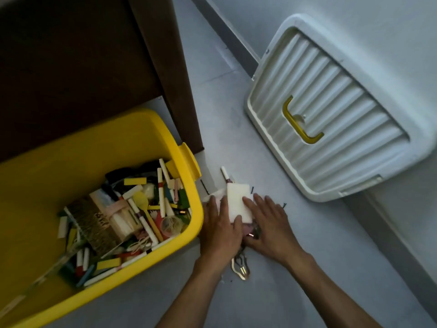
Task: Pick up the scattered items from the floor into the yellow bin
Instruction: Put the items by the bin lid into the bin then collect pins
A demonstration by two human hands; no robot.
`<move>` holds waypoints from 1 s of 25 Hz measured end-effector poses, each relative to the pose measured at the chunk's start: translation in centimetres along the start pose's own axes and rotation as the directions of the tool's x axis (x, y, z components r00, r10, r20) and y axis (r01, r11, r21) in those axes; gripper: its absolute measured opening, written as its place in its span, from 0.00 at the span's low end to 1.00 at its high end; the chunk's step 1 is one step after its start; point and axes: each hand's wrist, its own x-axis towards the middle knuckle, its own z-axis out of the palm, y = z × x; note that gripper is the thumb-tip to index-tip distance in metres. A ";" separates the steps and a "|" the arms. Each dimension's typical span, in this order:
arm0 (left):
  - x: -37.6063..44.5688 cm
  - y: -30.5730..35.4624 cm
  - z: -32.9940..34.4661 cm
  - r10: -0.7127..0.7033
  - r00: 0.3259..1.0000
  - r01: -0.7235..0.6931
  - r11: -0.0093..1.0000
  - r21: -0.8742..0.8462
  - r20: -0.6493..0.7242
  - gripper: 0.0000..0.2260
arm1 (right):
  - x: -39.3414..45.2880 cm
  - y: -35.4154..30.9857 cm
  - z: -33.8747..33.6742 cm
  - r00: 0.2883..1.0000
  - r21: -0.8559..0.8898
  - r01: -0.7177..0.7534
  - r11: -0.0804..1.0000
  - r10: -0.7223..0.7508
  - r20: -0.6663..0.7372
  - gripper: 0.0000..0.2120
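We see 2 bare forearms reaching forward and down from the bottom edge, converging on a small heap of items on the pale floor (pixel 307 233) just right of the yellow bin (pixel 151 129). The left hand (pixel 218 229) lies palm down on the heap's left side, its fingers extended toward a crumpled white piece (pixel 214 194) and its thumb pressed against the lower edge of a white rectangular block (pixel 238 201). The right hand (pixel 268 221) lies palm down on the heap's right side, fingers straight and slightly spread, fingertips resting on the block's right edge. Between the 2 hands the block sits tilted on top of the heap, with pinkish and metallic bits showing under it; we cannot tell what those are. Neither hand's fingers curl round anything that we can see; they press flat, cupping the pile from both sides.

A white marker (pixel 225 174) lies on the floor just beyond the block, and thin dark pins (pixel 204 186) lie scattered near the heap. A gold-coloured clip-like object (pixel 242 268) lies on the floor between the wrists.

The bin stands open, holding many markers, coloured blocks, a yellow spoon and a patterned box. A white ribbed lid (pixel 343 110) with a yellow handle leans by the wall, well apart from the hands. Brown furniture (pixel 82 55) stands behind the bin.
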 end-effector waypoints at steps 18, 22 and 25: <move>-5.6 5.8 -4.9 -0.143 0.988 0.122 0.490 -0.863 0.058 0.15 | -2.9 -8.7 -3.9 0.833 0.972 -0.025 0.232 0.543 -0.108 0.11; -9.7 6.7 -15.6 -0.051 0.952 -0.244 0.473 -0.847 -0.302 0.18 | -4.0 -17.2 -11.4 0.936 0.961 0.272 0.057 0.217 -0.278 0.18; -10.8 4.4 -22.9 -0.034 0.868 -0.406 0.526 -0.747 -0.495 0.14 | -3.4 -23.5 -13.8 0.958 0.952 0.285 -0.115 0.024 -0.284 0.21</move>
